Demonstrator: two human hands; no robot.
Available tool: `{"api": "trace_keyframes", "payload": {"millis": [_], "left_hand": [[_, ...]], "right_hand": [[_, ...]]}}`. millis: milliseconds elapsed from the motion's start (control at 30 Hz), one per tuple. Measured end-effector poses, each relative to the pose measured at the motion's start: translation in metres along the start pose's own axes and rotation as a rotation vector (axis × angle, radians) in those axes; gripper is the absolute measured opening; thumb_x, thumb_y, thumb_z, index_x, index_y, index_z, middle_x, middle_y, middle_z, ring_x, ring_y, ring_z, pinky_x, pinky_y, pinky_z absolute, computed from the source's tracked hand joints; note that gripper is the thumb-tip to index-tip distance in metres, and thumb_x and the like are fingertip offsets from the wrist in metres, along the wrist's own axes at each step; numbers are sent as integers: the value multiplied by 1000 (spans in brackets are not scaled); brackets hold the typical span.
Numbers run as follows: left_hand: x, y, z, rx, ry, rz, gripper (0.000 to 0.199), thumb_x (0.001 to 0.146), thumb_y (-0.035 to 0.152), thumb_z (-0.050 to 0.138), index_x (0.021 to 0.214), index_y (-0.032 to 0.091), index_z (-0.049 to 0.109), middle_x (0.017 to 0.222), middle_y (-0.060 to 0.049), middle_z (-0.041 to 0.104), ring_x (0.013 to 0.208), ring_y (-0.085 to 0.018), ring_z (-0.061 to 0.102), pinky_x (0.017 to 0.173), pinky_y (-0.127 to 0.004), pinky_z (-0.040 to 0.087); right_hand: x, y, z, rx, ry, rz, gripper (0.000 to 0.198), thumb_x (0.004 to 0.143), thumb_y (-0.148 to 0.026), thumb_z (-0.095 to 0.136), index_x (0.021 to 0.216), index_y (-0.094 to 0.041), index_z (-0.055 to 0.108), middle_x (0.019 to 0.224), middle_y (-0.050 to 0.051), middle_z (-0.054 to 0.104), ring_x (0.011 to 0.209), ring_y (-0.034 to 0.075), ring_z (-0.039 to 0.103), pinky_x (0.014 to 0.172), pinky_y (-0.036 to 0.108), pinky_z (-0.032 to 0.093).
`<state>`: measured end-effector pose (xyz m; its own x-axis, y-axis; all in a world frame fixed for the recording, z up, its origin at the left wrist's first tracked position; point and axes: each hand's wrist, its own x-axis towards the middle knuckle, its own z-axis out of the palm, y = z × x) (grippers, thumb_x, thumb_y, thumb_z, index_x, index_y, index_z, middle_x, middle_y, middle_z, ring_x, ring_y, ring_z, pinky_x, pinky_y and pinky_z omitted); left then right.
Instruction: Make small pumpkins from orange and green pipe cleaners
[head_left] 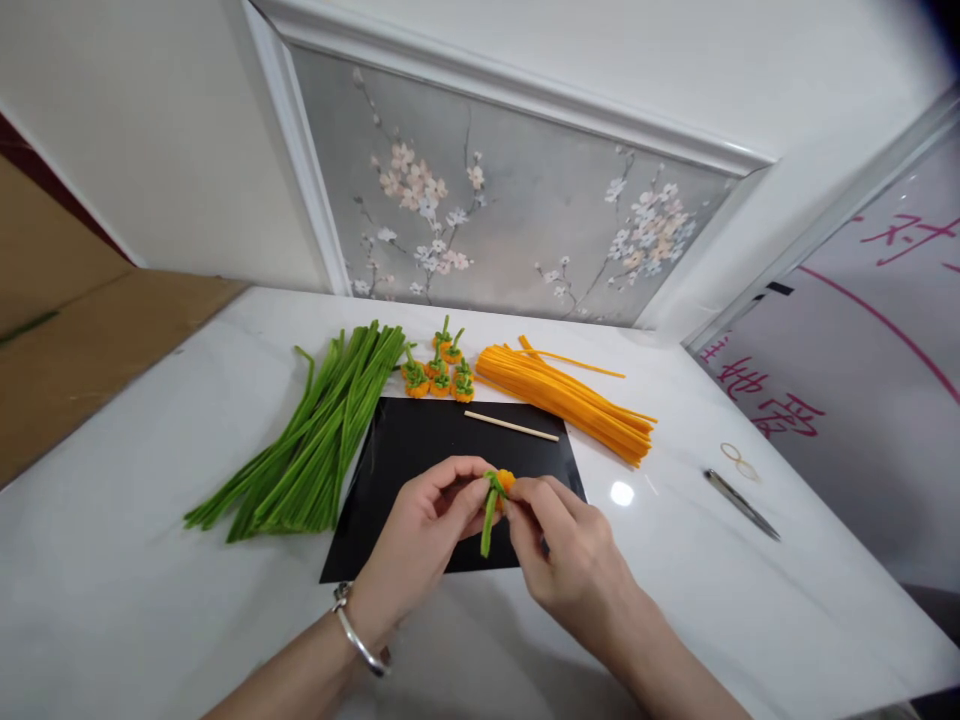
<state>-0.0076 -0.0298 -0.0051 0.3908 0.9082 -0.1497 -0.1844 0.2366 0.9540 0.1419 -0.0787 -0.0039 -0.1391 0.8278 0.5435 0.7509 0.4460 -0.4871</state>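
Observation:
Between my two hands, above the black mat (405,450), is a small pipe-cleaner pumpkin (506,480), orange with a green top and a green stem pointing down toward me. My left hand (442,505) pinches its left side between thumb and fingers. On the other side, the fingertips of my right hand (559,530) are closed on the pumpkin's right edge. My fingers hide part of the orange body. Beyond the mat stand several finished-looking orange pumpkins (439,380) with green tops. A thin pale wooden stick (511,426) lies across the mat's far part.
To the left lies a big bundle of green pipe cleaners (315,450). Orange pipe cleaners (562,400) are heaped at the right, one lying loose behind. Tweezers (742,503) and thin rubber bands (739,460) rest farther right on the white table (645,560). A flowered panel (517,200) stands behind.

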Motion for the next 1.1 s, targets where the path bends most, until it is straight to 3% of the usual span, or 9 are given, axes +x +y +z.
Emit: {"api": "trace_keyframes", "payload": {"millis": [167, 433, 733, 933, 1100], "left_hand": [[0, 2, -1, 113, -3, 58, 16, 80, 33, 67, 86, 19, 68, 82, 0, 65, 74, -12, 62, 69, -21, 56], [-2, -1, 1, 27, -6, -5, 19, 84, 36, 63, 90, 19, 67, 90, 0, 65, 84, -13, 61, 82, -25, 56], [-3, 0, 3, 1, -18, 26, 16, 83, 34, 66, 85, 19, 64, 81, 2, 60, 74, -10, 58, 73, -20, 56], [-3, 1, 1, -2, -48, -16, 23, 87, 39, 59, 94, 18, 66, 90, -1, 64, 84, -14, 62, 81, -28, 56], [-4, 6, 2, -9, -106, 24, 20, 81, 28, 68, 98, 19, 65, 87, 0, 67, 73, -10, 63, 71, -21, 56]], "right_hand": [[-1, -2, 2, -51, -34, -20, 13, 94, -16, 43, 96, -16, 55, 81, 7, 62, 70, 17, 62, 61, 28, 53], [-4, -3, 1, -120, -40, -57, 18, 95, -11, 38, 102, -15, 55, 81, 8, 60, 70, 18, 60, 60, 28, 52], [-4, -2, -7, -286, -268, -140, 28, 96, -9, 27, 99, -17, 54, 94, 10, 58, 71, 19, 57, 58, 29, 50], [0, 0, -8, 1, -116, -1, 22, 94, -9, 35, 102, -17, 54, 92, 8, 57, 78, 17, 60, 67, 27, 53], [1, 0, -10, 97, -38, 20, 18, 94, -10, 39, 97, -17, 54, 89, 7, 57, 78, 16, 59, 71, 28, 53]]}}
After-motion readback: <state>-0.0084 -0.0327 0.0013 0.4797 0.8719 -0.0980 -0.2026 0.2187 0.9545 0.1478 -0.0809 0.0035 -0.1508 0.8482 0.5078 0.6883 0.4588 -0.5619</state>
